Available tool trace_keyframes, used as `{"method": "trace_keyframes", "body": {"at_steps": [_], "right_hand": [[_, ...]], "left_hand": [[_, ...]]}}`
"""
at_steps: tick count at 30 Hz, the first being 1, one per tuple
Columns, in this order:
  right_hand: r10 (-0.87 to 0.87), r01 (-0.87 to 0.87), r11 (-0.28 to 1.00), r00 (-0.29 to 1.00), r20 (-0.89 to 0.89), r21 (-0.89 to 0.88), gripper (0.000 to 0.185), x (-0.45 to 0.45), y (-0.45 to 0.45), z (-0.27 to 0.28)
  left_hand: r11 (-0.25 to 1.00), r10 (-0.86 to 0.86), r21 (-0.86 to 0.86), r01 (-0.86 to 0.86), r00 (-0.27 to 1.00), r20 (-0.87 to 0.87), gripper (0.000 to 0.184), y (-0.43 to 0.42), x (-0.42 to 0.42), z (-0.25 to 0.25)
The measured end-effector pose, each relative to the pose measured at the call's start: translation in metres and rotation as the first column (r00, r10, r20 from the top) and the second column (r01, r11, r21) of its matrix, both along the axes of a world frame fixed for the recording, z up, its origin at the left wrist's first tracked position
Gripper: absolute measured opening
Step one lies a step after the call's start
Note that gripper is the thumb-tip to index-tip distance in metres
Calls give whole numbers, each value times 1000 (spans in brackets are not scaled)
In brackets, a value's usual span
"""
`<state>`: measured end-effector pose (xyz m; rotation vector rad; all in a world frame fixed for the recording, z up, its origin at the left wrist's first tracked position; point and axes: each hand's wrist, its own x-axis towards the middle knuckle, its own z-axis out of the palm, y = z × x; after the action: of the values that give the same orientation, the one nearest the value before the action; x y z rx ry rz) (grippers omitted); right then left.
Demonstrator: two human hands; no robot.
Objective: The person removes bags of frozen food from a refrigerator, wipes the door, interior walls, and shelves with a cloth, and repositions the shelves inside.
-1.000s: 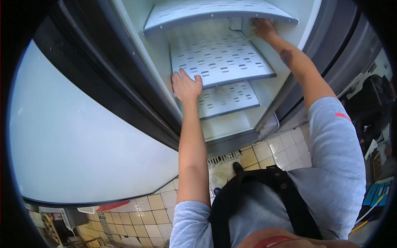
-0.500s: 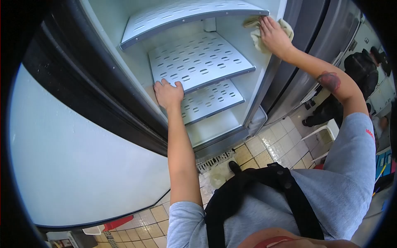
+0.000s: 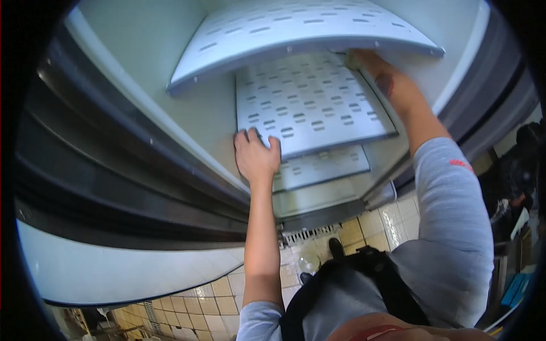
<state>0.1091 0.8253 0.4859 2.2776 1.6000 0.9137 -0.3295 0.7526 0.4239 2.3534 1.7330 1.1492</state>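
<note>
Left grip [image 3: 257,158] right on the middle shelf [image 3: 310,105]'s near left corner, thumb and fingers spread apart, right grip [image 3: 364,57] far in beneath the upper shelf [image 3: 307,25], mostly hidden, can't tell if closed, pale cloth [image 3: 353,60] peeking out beside it.

The white middle shelf [image 3: 310,102], pierced with rows of slots, has a dark front edge, and the left hand [image 3: 257,157] rests at its front left corner. The upper shelf [image 3: 313,27] and lower shelf [image 3: 330,169] are slotted too. Below, the tiled floor [image 3: 219,296] bears two dark shoes [image 3: 336,248].
</note>
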Motion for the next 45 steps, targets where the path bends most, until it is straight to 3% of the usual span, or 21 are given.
{"method": "trace_keyframes", "body": {"at_steps": [3, 7, 19, 37, 40, 41, 44, 45], "right_hand": [[82, -79, 997, 985, -151, 24, 59, 11, -6, -16], [152, -141, 988, 962, -225, 65, 59, 17, -3, -23], [251, -236, 967, 948, -198, 96, 60, 31, 66, -9], [285, -275, 958, 864, -414, 85, 61, -12, 128, -45], [301, -266, 954, 841, -449, 140, 62, -24, 120, -62], [332, -246, 938, 839, -432, 244, 62, -32, 112, -65], [263, -118, 942, 840, -475, 314, 61, -59, 132, -66], [339, -163, 907, 831, -442, 388, 62, -69, 144, -72]], "left_hand": [[999, 1, 52, -2, 1000, 10, 47, 3, 2, -3], [999, 3, 35, -3, 1000, 8, 45, 2, 4, 0], [995, 22, 101, -25, 999, 23, 41, 9, 3, -8], [995, -1, 102, -4, 999, 52, 39, 6, 3, -6], [993, 5, 118, -10, 999, 41, 40, 9, 2, -5], [992, 15, 123, -18, 1000, 26, 40, 9, 2, -5], [995, -4, 101, 2, 1000, 20, 40, 7, 3, -5], [995, -4, 95, 3, 1000, 13, 40, 6, 3, -5]]}}
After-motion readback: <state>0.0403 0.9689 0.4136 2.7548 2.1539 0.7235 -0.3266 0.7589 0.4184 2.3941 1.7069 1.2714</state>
